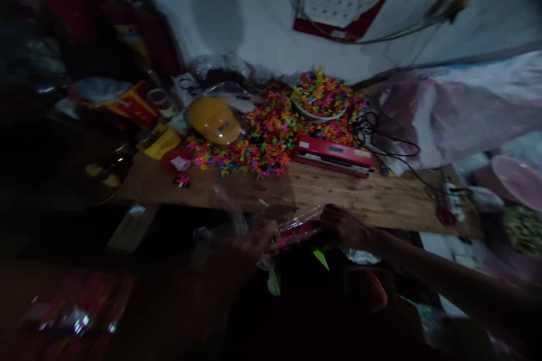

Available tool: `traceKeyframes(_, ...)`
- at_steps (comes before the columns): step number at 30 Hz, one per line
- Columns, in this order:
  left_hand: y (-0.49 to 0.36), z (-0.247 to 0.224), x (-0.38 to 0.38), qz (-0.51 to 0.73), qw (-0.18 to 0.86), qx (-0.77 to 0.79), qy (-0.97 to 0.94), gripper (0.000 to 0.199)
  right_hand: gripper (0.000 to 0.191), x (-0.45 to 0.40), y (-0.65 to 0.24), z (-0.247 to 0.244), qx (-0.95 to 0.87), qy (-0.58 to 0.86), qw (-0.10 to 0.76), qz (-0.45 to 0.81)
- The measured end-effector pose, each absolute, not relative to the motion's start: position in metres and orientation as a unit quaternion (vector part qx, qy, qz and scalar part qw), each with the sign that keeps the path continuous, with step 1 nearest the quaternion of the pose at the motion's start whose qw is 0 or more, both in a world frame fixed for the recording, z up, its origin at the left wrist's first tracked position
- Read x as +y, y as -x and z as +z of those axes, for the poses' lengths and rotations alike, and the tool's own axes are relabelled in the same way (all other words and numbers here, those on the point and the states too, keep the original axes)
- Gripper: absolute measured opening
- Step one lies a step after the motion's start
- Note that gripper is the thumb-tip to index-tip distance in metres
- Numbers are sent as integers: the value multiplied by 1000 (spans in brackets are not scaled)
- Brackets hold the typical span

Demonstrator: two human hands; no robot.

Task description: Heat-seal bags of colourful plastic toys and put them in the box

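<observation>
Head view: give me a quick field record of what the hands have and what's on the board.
left hand: on the clear packet, blurred
right hand: gripping the other end of the packet
packet: clear plastic, pink contents, held at the board's near edge
board: wooden, bare in front
pile: small multicoloured pieces, spread behind
bowl: heaped with the same pieces
red device: flat, beside the pile
yellow mask: left of the pile

The tabletop [339, 192] looks like bare matt wood, the red sealer [334, 156] glossy plastic, and the packet [292, 231] both hands pinch clear, shiny film (crinkled).
</observation>
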State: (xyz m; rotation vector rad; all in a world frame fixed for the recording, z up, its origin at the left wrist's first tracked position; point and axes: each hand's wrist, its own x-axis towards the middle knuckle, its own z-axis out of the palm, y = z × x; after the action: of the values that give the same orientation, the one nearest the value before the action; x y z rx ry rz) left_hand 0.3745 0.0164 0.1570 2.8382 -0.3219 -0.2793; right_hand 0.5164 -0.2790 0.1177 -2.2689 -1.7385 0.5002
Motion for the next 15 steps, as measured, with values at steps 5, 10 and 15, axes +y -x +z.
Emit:
traceKeyframes(5,-477,115,-42,-257,242,-125,-927,20,28,-355,-540,104,-507,844,95,150)
traceKeyframes(10,-626,55,-115,-266,269,-119,-918,21,29,-430,-639,45,-432,884,100,146)
traceKeyframes(15,-757,-33,-179,-297,284,-70,-909,23,24,-479,-767,-43,-410,888,97,183)
